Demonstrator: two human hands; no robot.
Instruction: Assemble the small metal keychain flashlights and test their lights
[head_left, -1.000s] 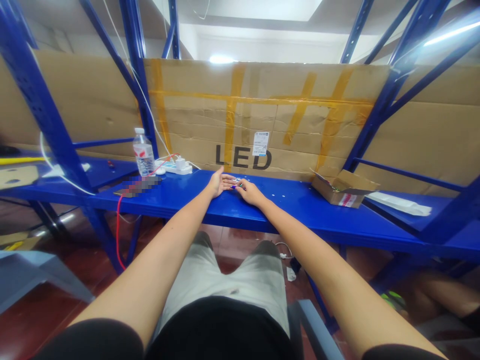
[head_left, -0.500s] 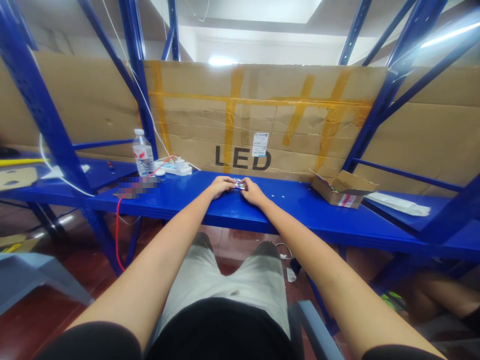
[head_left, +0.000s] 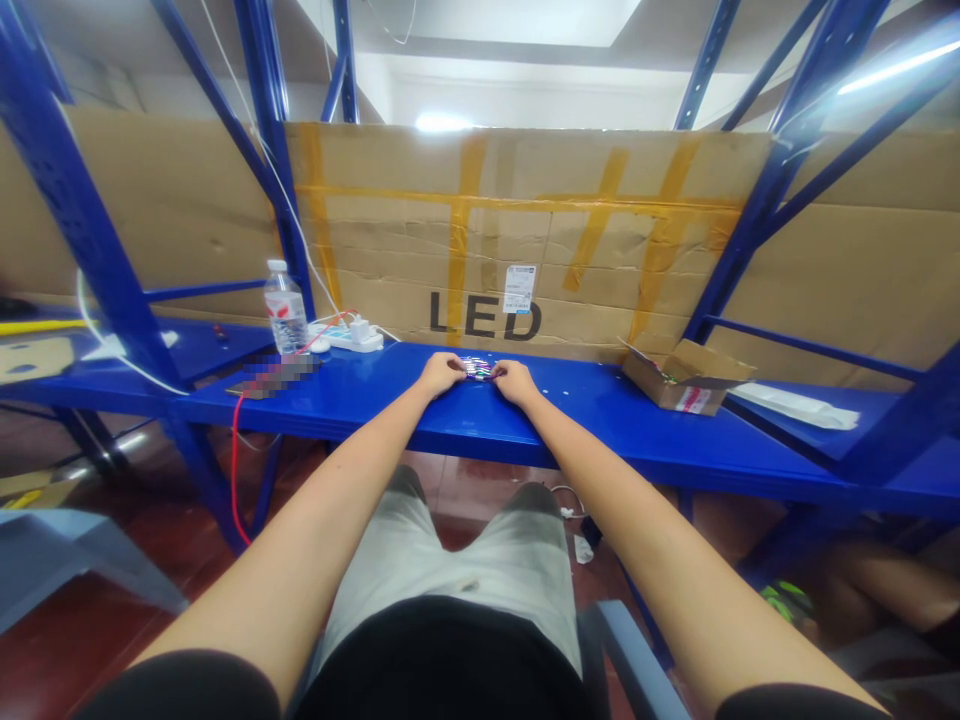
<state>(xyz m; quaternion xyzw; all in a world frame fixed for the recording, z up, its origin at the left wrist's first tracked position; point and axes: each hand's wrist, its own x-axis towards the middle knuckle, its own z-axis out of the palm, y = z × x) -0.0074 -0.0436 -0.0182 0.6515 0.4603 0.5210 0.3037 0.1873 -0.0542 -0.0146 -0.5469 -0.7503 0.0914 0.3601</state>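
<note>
Between my two hands, on the blue table [head_left: 600,425], is a small bundle of shiny, thin pieces [head_left: 478,369], silver with purple and green glints. Its exact kind is too small to make out. My left hand [head_left: 442,374] has its fingers closed at the left end of the bundle. At the right end, the fingers of my right hand [head_left: 516,382] are pinched on it too. Fingertips hide both ends, while the middle shows.
A water bottle [head_left: 286,308] stands at the back left beside a white power strip [head_left: 352,338] with cables. A blurred-out object [head_left: 274,376] lies before them. To the right sits an open cardboard box [head_left: 686,378]. A large cardboard panel [head_left: 390,240] walls the back.
My hands have moved slightly apart, the right one shifting to the right. More of the shiny bundle now shows between them.
</note>
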